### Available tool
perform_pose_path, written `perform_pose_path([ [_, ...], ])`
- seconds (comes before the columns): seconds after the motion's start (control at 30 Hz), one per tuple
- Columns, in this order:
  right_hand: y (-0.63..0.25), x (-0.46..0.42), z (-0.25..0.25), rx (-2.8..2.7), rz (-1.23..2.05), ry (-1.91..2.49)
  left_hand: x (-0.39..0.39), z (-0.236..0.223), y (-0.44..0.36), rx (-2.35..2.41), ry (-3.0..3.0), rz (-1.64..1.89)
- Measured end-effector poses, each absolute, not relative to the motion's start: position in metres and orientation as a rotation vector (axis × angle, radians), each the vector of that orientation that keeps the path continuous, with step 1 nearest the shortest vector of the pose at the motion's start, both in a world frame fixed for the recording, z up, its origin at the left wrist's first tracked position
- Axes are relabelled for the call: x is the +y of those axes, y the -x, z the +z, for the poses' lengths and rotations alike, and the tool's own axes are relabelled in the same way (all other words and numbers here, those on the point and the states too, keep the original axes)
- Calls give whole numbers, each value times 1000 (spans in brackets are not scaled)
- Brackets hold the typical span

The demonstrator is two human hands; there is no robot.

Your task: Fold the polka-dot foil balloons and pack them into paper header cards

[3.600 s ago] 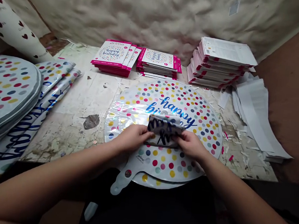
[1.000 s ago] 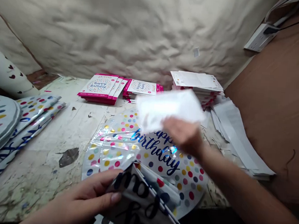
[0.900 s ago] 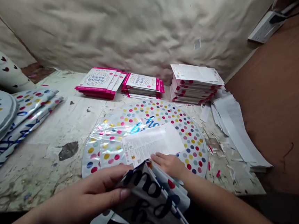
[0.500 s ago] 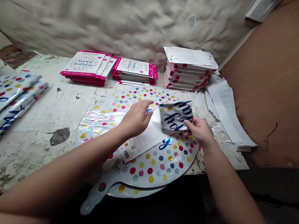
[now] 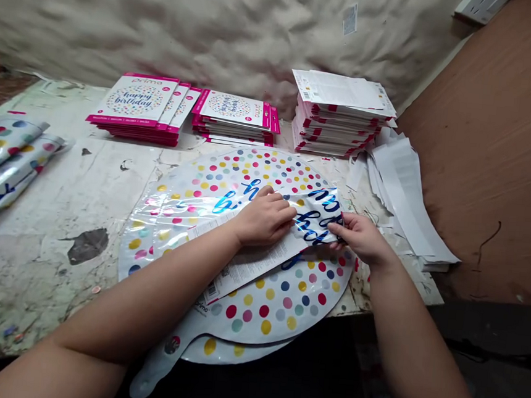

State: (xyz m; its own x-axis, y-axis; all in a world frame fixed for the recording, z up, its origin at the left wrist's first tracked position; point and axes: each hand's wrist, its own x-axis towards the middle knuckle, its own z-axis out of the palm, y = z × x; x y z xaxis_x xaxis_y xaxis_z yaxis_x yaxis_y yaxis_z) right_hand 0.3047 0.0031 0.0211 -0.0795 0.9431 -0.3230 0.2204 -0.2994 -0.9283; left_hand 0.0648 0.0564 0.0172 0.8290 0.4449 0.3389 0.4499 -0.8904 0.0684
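My right hand (image 5: 359, 237) pinches the right end of a folded foil balloon (image 5: 318, 215), silver with blue lettering. Its left end meets the upper right end of a white printed paper packet (image 5: 253, 261); whether it lies inside is hidden by my fingers. My left hand (image 5: 269, 217) is closed, fingers curled over that end of the packet. Beneath both lies a flat round foil balloon (image 5: 284, 300) with coloured dots, blue writing and a tail pointing toward me, on top of at least one other.
Behind stand pink-edged happy birthday packets (image 5: 134, 104), a second packet stack (image 5: 236, 113) and a tall stack of white packets (image 5: 342, 113). Paper strips (image 5: 403, 192) lie at right by a brown board (image 5: 487, 156). Folded balloons (image 5: 7, 170) lie at left on the worn table (image 5: 74, 201).
My right hand laid the packet on the round balloon, then took the folded balloon from my left hand. Now the folded balloon is at the packet's end, and my left hand has closed there.
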Motion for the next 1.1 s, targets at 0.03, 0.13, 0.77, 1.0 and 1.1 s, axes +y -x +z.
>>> perform_pose_path([
  [0.03, -305, 3, 24, -1340, 1498, 1545, 54, 19, -65, -684, 2976, -563],
  [0.13, -295, 5, 29, -1535, 1411, 1560, 47, 23, -67, -601, 2946, -575],
  [0.77, -183, -37, 74, -1263, 1043, 880, -27, 88, 2, -1373, 2340, -1899],
  [1.0, -154, -38, 68, -1365, 1039, 850, -54, 75, 2, -1652, 2686, -2147],
  [1.1, -153, -40, 67, -1344, 1061, 838, -56, 80, 0, -1663, 2618, -2144],
])
